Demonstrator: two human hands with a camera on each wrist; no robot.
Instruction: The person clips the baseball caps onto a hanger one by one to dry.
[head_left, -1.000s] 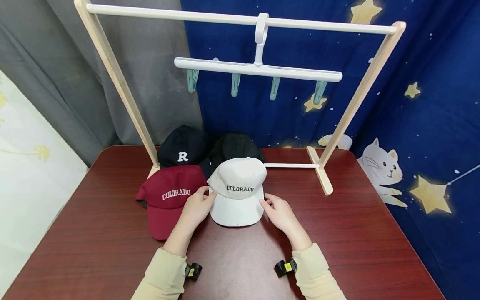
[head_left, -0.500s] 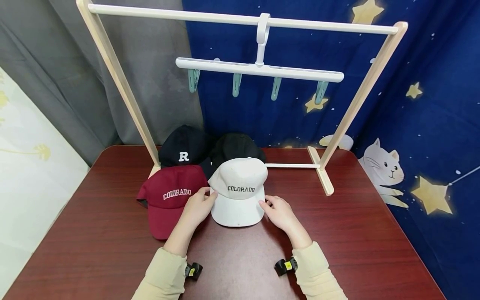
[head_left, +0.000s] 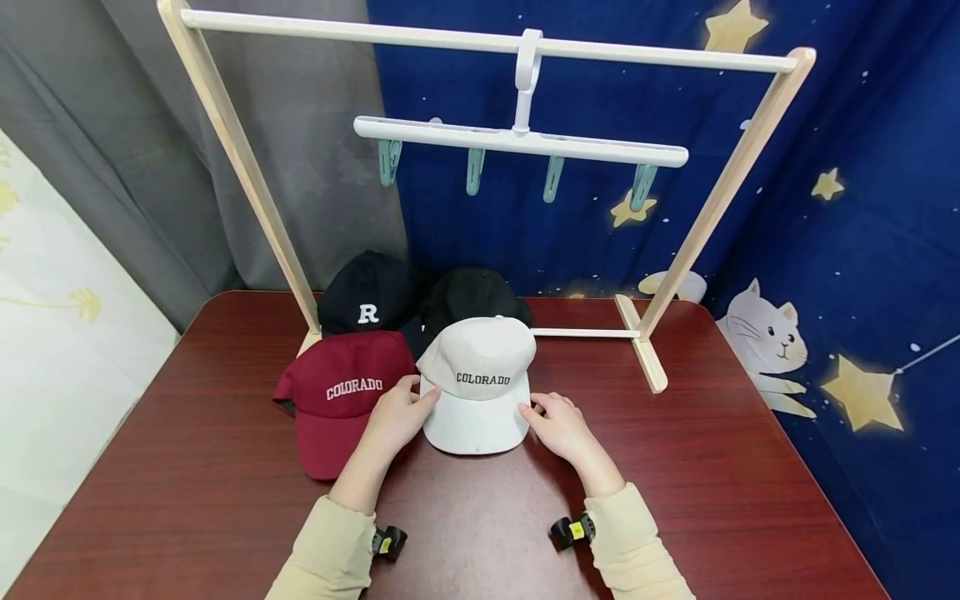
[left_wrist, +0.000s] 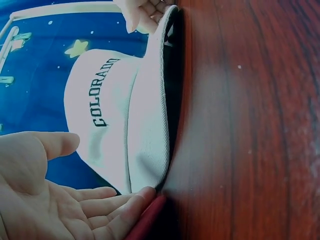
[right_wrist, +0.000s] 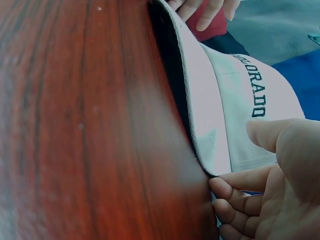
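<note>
A white baseball cap (head_left: 480, 379) lettered COLORADO sits on the table with its brim facing me. At the left side of its brim is my left hand (head_left: 399, 414), palm inward; in the left wrist view its fingers (left_wrist: 107, 205) reach fairly straight to the brim edge, thumb held apart. On the opposite side my right hand (head_left: 561, 427) has its fingertips right at the brim corner, its lower fingers (right_wrist: 240, 205) loosely bent in the right wrist view and the thumb lifted off the cap. A maroon cap (head_left: 348, 400) lies beside my left hand.
Behind are a navy cap (head_left: 367, 287) with an R and a black cap (head_left: 476, 292). A wooden rack (head_left: 247, 179) spans the table (head_left: 720, 467). From its top bar hangs a white hanger (head_left: 442, 133) with several teal clips (head_left: 474, 172).
My left thumb has shifted slightly to the right over the brim's edge. The white cap and my right hand stay nearly in place; the view has tilted very slightly.
</note>
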